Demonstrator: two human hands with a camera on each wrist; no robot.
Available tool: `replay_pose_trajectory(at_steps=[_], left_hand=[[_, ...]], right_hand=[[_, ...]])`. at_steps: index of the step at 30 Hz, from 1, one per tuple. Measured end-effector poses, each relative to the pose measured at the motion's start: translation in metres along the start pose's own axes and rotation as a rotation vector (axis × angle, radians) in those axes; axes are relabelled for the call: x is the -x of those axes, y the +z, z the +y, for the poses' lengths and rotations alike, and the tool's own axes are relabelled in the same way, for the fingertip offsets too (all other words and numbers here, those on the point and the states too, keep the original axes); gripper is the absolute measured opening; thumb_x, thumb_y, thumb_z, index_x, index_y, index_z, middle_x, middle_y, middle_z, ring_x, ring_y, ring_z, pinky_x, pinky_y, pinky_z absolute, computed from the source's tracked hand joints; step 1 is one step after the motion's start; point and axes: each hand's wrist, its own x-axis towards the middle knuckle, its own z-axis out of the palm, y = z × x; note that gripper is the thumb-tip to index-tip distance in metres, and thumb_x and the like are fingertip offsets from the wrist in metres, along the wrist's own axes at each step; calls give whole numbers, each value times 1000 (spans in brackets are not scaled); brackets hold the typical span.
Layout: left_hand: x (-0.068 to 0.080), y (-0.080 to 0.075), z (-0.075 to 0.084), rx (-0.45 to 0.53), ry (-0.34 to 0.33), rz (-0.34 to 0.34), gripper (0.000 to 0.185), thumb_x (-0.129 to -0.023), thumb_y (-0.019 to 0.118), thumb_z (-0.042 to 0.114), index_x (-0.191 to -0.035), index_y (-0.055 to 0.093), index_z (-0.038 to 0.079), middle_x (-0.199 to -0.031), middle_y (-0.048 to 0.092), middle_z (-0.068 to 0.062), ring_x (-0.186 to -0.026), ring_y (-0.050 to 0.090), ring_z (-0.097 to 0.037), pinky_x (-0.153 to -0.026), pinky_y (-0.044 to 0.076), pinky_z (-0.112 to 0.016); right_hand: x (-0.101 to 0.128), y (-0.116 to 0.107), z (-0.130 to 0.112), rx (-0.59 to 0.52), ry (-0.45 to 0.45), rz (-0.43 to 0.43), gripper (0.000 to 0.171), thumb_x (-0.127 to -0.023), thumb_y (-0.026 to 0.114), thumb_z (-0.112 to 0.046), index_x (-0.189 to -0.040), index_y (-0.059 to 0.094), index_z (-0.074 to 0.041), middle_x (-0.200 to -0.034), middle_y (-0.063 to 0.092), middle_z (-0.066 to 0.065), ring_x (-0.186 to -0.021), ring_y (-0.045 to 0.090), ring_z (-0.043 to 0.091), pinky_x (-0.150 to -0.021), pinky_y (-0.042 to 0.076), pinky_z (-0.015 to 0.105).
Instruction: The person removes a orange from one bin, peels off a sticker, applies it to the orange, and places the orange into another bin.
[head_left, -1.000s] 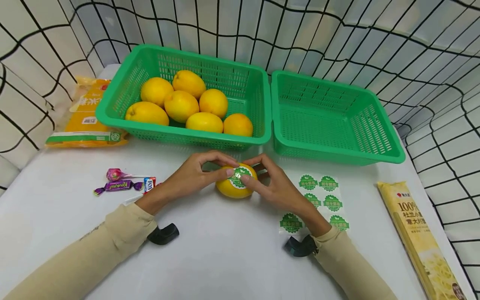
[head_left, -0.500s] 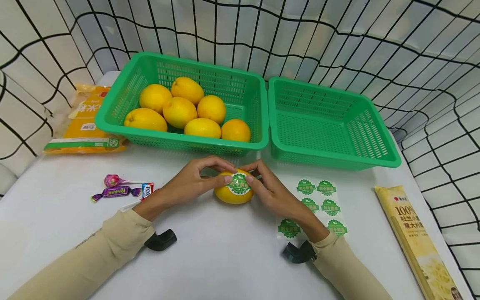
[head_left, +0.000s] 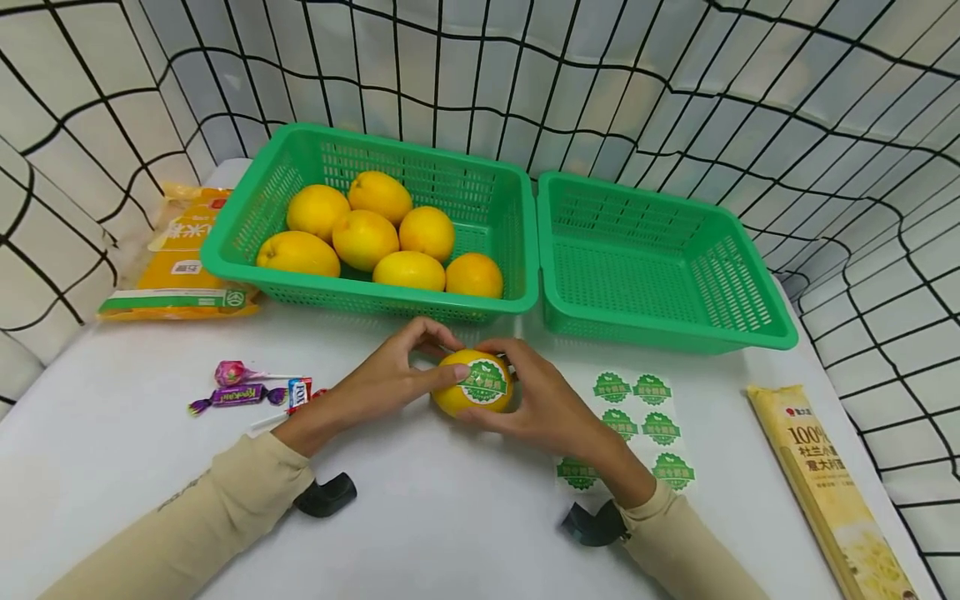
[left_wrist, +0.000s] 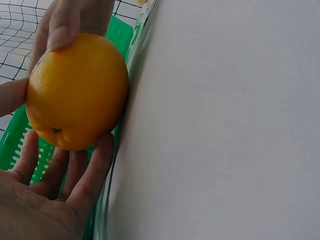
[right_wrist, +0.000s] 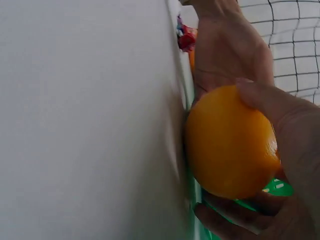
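Note:
A yellow-orange orange (head_left: 453,403) is held between both hands over the white table, in front of the baskets. A round green-and-white sticker (head_left: 483,382) lies on its upper side. My left hand (head_left: 386,379) grips the orange from the left, its thumb beside the sticker and its fingers behind. My right hand (head_left: 551,404) holds it from the right, thumb along the lower front. In the left wrist view the orange (left_wrist: 82,95) shows its stem end above the left fingers (left_wrist: 92,182). The right wrist view has the right thumb lying on the orange (right_wrist: 227,145).
Several oranges sit in the left green basket (head_left: 375,302); the right green basket (head_left: 667,325) stands beside it. A sticker sheet (head_left: 637,400) lies under the right forearm. Candies (head_left: 238,396), an orange bag (head_left: 176,267) and a pasta pack (head_left: 825,475) lie around. Black wire mesh (head_left: 555,92) encloses the table.
My right thumb has moved off the sticker and down to the orange's lower front. The left thumb now lies at the sticker's edge. The head view has shifted slightly.

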Motion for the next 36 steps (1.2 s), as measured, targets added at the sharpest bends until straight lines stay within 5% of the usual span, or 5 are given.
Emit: replay_pose_trajectory(at_steps=[10,16,22,29,36], left_hand=[[1,3,5,-16,-11,-4,44,-101,74,34,-132,53,11,-138,59,-8,-126,58,-29,-99,52,-43],[4,7,16,-72,-9,-55,41,-104,70,34,-134,53,13,-139,57,-7,-126,56,-28,-96,55,-41],[4,20,47,-161,142,-83,41,-104,72,30,-137,56,12,-139,61,-4,-125,57,-24,-99,55,-41],[-64,23,112,-253,376,-66,45,-104,70,32,-143,55,16,-148,52,0,-129,51,-23,-105,47,-47],[-138,8,129,-142,294,18,46,-106,63,45,-149,53,32,-159,42,10,-141,41,-17,-111,42,-48]], right_hand=[[3,10,-13,343,-50,117,78,-78,95,-40,-138,53,-13,-126,55,5,-107,58,18,-86,59,34],[7,2,-18,297,-18,47,74,-78,94,-36,-136,53,-13,-123,54,4,-107,54,17,-86,57,30],[24,-25,-19,219,98,-105,73,-79,92,-37,-138,53,-21,-131,56,-1,-111,55,14,-88,56,33],[33,-46,-8,206,110,-170,74,-81,91,-38,-138,49,-20,-128,58,-1,-107,60,13,-92,55,34],[33,-45,-12,285,116,-190,75,-79,92,-48,-137,52,-24,-122,56,-3,-103,59,13,-84,55,33]])
